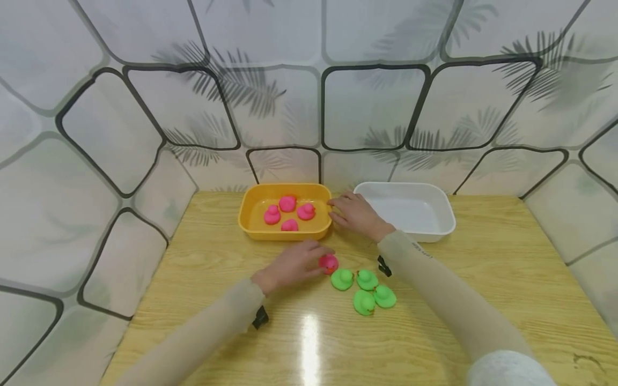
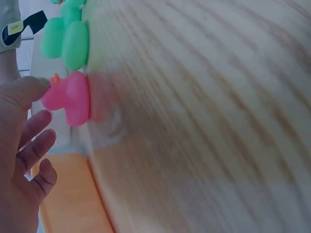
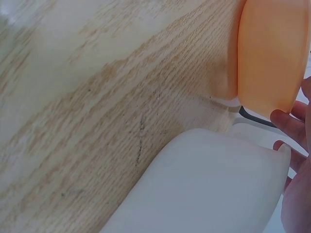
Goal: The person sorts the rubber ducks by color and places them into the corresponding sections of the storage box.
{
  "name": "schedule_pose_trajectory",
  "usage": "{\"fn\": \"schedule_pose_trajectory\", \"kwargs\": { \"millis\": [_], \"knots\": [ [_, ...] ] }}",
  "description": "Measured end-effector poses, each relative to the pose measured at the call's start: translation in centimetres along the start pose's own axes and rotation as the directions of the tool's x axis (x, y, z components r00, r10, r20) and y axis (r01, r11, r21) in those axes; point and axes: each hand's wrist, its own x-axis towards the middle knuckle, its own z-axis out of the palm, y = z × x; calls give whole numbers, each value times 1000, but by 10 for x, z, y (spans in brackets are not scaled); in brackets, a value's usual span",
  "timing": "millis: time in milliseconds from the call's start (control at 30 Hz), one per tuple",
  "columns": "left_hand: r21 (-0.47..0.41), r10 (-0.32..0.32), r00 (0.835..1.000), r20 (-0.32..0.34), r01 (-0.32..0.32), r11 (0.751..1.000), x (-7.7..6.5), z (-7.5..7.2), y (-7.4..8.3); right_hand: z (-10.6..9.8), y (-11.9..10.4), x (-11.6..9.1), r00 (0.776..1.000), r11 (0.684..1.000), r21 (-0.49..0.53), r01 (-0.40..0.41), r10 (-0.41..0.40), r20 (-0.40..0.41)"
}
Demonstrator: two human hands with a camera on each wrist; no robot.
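My left hand (image 1: 296, 264) has its thumb and a finger about a pink rubber duck (image 1: 329, 264) on the table. In the left wrist view the thumb lies at the duck's head, and the other fingers are spread loosely. My right hand (image 1: 358, 215) reaches across the white tub's near-left corner, its fingertips at the right end of the yellow-orange tub (image 1: 285, 236). The right wrist view has one fingertip at the orange tub's edge and another at the white tub's (image 3: 209, 179) rim. Several pink ducks (image 1: 306, 212) sit inside the orange tub.
Several green rubber ducks (image 1: 364, 303) stand grouped on the wooden table (image 1: 217, 268), just right of the pink one. Nothing lies in the white tub. A patterned wall covering (image 1: 372, 107) rises behind the tubs and along both sides.
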Motion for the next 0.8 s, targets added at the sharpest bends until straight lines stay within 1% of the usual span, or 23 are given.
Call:
{"fn": "schedule_pose_trajectory", "kwargs": {
  "millis": [100, 300, 433, 800],
  "knots": [
    [-5, 0, 1000, 9, 0, 1000, 1, 4, 1, 1, 0, 0, 1000, 1000, 6, -2, 2, -3],
    [1, 19, 1000, -2, -19, 1000, 3, 7, 2, 1, -1, 0, 1000, 1000, 15, -10, 10, -5],
    [0, 21, 1000, 3, -21, 1000, 3, 10, 1, 1, -1, 0, 1000, 1000, 6, -5, 5, -9],
    [-7, 28, 1000, -2, -28, 1000, 0, 14, -4, 0, -1, 1, 1000, 1000, 3, -10, 10, 16]
  ]
}}
